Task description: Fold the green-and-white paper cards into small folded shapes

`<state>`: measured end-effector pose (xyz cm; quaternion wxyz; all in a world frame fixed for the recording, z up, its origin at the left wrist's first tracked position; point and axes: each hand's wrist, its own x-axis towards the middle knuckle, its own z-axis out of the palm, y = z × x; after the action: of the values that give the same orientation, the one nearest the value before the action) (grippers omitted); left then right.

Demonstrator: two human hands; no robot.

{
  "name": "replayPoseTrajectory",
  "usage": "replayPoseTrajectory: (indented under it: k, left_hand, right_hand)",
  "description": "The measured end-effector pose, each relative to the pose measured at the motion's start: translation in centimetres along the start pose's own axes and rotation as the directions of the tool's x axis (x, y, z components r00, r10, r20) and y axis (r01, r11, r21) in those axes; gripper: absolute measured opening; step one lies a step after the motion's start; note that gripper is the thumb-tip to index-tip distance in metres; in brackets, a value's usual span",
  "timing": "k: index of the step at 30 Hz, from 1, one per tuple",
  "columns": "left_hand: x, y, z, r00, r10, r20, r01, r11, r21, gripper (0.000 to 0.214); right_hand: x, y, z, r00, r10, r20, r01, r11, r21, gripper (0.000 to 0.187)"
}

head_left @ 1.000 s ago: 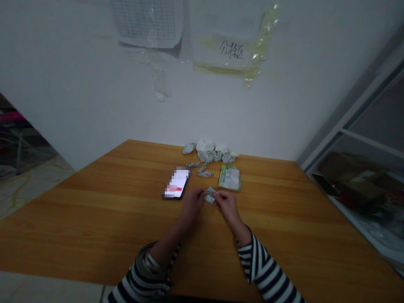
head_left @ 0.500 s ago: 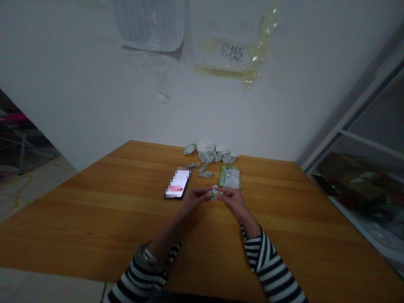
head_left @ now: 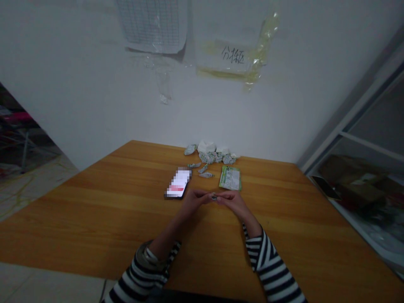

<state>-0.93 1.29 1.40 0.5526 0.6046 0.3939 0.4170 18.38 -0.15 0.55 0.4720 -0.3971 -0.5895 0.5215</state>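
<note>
fingers (head_left: 204,196) of left hand (head_left: 194,200) and right hand (head_left: 235,203) pinching | small folded wrapper (head_left: 214,197) | between the fingertips, nearly hidden

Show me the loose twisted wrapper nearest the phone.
The small green-and-white twist, just beyond the top corner of the phone; the other two loose twists lie farther right.

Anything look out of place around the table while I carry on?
One thing: a strip of clear tape hangs loose on the wall below the grid sheet, apparently come away. The crumpled green-and-white wrappers look merely heaped, not spilled.
</note>
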Motion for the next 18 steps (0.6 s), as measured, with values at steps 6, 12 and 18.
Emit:
replayPoseTrajectory:
  k: [6, 12, 18]
  left_hand:
    - [0.0, 0.5, 0.3, 0.998, -0.003, 0.059, 0.011, 0.990, -0.140, 0.034]
    - [0.2, 0.1, 0.6, 0.995, -0.096, 0.002, 0.093, 0.956, -0.278, 0.041]
    - [0.2, 0.0, 0.4, 0.992, -0.020, -0.124, -0.003, 0.984, -0.180, 0.023]
  right_hand:
    - [0.4, 0.7, -0.3, 0.989, -0.044, -0.139, 0.040, 0.999, -0.027, 0.023]
    - [0.6, 0.6, 0.2, 0.964, -0.138, -0.228, 0.119, 0.988, -0.098, 0.022]
    - [0.5, 0.1, 1.0, 0.947, -0.119, -0.300, 0.118, 0.993, -0.021, 0.016]
